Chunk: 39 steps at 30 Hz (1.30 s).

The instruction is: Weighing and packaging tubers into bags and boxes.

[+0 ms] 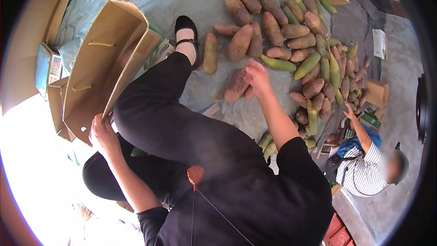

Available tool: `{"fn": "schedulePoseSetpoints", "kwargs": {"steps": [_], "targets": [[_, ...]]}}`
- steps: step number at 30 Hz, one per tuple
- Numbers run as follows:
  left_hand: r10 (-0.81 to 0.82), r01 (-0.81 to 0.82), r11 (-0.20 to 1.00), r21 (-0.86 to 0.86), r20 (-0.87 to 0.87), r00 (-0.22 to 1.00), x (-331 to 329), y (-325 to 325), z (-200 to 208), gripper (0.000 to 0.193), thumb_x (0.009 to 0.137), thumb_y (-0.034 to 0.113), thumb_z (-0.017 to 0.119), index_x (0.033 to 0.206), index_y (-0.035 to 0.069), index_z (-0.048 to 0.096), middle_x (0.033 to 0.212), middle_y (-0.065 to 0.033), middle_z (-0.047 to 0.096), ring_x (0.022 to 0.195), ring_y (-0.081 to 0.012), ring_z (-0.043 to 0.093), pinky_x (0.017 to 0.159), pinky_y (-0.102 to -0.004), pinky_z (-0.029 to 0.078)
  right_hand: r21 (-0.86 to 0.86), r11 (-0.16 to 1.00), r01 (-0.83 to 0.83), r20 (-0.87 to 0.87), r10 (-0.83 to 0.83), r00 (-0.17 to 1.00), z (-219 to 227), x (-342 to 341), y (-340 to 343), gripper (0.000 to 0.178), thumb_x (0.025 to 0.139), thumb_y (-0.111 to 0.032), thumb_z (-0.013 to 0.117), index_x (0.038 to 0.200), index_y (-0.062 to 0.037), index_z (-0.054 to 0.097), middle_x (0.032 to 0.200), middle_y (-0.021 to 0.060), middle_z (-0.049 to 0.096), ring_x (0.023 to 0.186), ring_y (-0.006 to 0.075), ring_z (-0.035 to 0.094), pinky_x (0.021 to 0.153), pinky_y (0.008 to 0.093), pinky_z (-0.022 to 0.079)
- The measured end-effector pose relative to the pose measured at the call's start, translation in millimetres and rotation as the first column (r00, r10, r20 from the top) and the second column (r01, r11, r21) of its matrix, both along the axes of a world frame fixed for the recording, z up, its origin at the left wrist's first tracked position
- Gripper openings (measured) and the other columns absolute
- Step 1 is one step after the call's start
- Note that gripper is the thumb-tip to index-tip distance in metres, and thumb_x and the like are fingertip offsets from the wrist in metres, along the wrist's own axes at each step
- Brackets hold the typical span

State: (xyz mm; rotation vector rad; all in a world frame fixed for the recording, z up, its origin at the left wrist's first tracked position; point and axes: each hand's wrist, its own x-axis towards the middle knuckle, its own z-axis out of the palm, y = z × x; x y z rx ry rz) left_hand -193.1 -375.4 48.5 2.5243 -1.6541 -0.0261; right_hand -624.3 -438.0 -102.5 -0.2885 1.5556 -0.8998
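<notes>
A: Item one, right hand (257, 79)?
B: Fingers curled at the right-hand end of a reddish-brown gourd-like piece (235, 86). Whether they grip it or merely rest over it, cannot tell.

A: Its location?
B: On the plastic sheet (150, 2), well in from the sheet's right edge, apart from the main heap (312, 88). A second brown piece (248, 93) shows partly under the hand.

A: Item two, left hand (104, 135)?
B: Narrow pinch on the near upper edge of the tall carton (91, 75), which stands toward the sheet's left edge, tilted, mouth facing the person.

A: Handling, done well?
B: In my judgement: palm over the thick middle rather than the end, fingers wrapped beneath, lifted level so that the skin is not scraped on its neighbour. Left pinch kept firm, since a tall thin wall could flex or tip.

A: Materials?
B: Carton: plain brown board inside, creased edges, two twisted yellow cord handles (101, 44). Sheet: greyish-blue film, wrinkled, semi-glossy.

A: Produce, by texture and shape?
B: Brown lots: blunt-ended, stout, matt, mottled skin. Green lots: slimmer, smoother, some curved, such as the green piece (278, 64) at the heap's left side. One yellow-brown piece (210, 53), straight and blunt, lies just beside the black shoe (186, 25).
</notes>
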Motion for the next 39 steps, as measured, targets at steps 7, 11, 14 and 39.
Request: {"fn": "schedulePoseSetpoints", "kwargs": {"steps": [7,11,14,39], "targets": [[0.004,-0.004,1.0,0.0,-0.02,1.0,0,1,0,0.009,0.08,0.005,0.062,0.089,0.004,0.061,0.085,-0.0115,0.065,0.078,-0.0309,0.063,0.067,-0.0402,0.049,0.128,0.947,0.294,0.157,-0.312,0.937,-76,-4,-10,0.044,0.084,-0.001,0.054,0.126,0.0002,0.041,0.115,0.0136,0.05,0.099,0.0278,0.056,0.082,0.0439,0.051],[0.032,-0.032,0.999,0.001,-0.018,0.999,0,0,0,0.008,0.08,0.005,0.062,0.088,0.003,0.06,0.083,-0.0119,0.064,0.077,-0.0312,0.063,0.067,-0.0403,0.048,0.354,0.835,0.421,0.331,-0.533,0.779,-104,16,-34,0.05,0.09,-0.016,0.05,0.136,-0.0048,0.031,0.141,0.016,0.028,0.126,0.0361,0.035,0.096,0.0589,0.037],[0.034,-0.034,0.999,0.005,-0.026,0.999,-1,-1,1,0.008,0.079,0.004,0.062,0.087,0.003,0.06,0.082,-0.0122,0.064,0.076,-0.0312,0.063,0.067,-0.0404,0.048,0.44,0.727,0.527,0.438,-0.686,0.581,-106,31,-44,0.055,0.093,-0.033,0.046,0.141,-0.0132,0.027,0.15,0.0113,0.018,0.136,0.0367,0.022,0.102,0.0616,0.026],[0.057,-0.055,0.997,0.044,-0.037,0.998,-3,-5,5,0.007,0.08,0.007,0.062,0.086,0.005,0.06,0.082,-0.0099,0.063,0.079,-0.0306,0.061,0.074,-0.0409,0.045,-0.054,0.612,-0.789,-0.96,0.185,0.209,-47,128,-158,0.053,0.07,-0.012,0.069,0.121,-0.0171,0.056,0.131,0.0107,0.046,0.117,0.0329,0.045,0.09,0.0473,0.042]]}}
